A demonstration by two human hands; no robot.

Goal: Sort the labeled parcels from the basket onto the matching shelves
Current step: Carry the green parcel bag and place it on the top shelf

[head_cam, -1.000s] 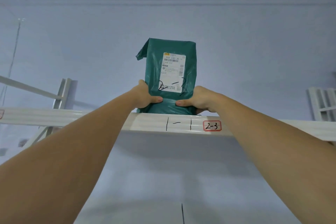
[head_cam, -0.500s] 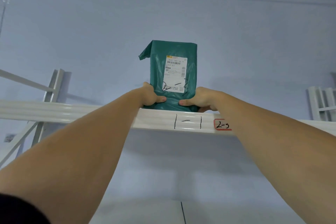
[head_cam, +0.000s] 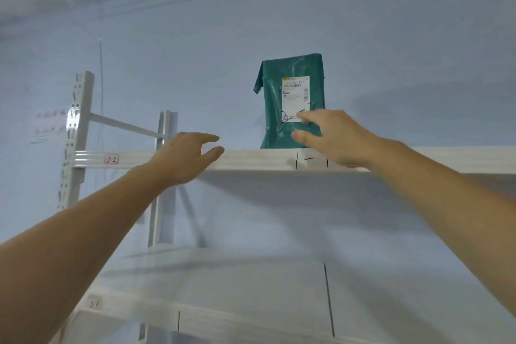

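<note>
A green plastic parcel point(head_cam: 279, 109) with a white shipping label stands upright on the top white shelf point(head_cam: 251, 160), leaning against the blue wall. Handwriting on the label is partly hidden by my right hand point(head_cam: 332, 135). That hand hovers just in front of the parcel's lower right, fingers relaxed and holding nothing. My left hand point(head_cam: 185, 156) is apart from the parcel, left of it at the shelf's front edge, fingers loosely spread and empty. The shelf edge carries a small tag point(head_cam: 111, 159) at the left and hand-drawn marks below the parcel.
White slotted uprights point(head_cam: 75, 131) and a diagonal brace stand at the left. A lower shelf point(head_cam: 212, 318) with another small tag runs across the bottom, blurred. The basket is out of view.
Both hands let go of the parcel and drew back from it, the left hand moving off to the left. The parcel stays upright on the shelf. The camera swung left.
</note>
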